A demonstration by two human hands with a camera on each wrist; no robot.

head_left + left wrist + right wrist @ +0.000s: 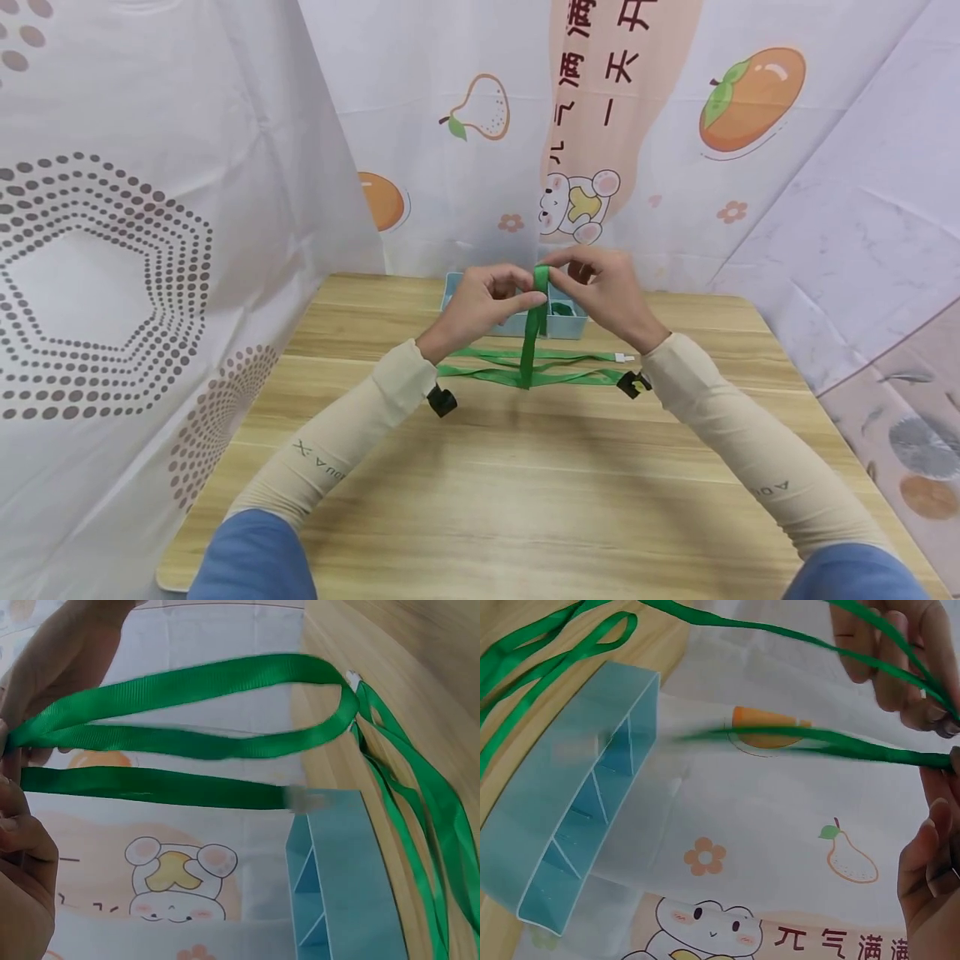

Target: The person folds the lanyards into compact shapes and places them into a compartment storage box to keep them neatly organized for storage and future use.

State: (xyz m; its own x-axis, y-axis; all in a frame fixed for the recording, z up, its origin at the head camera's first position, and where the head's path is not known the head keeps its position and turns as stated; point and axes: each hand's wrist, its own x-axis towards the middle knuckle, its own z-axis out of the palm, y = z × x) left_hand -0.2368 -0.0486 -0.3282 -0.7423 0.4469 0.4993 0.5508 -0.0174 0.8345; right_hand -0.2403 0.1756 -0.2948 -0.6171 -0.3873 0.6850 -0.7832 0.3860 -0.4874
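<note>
Bare table (480, 500) stretches from its near edge to the green ribbon (529, 350) lying mid-table. Above it, left hand (480, 302) and right hand (603, 287) both pinch a raised ribbon loop before the blue box (562, 323) by the backdrop.

We've got loads of open table (525, 500) on the near side, bare wood between our two sleeves. Further out, the green strap (528, 350) lies left to right across the middle, with one length rising to where both hands (551, 292) pinch it, so that cuts the path to the far edge. The blue box (517, 321) sits right behind it. Curtain (150, 292) closes in the left side, and the backdrop (675, 167) blocks the far side and right.
</note>
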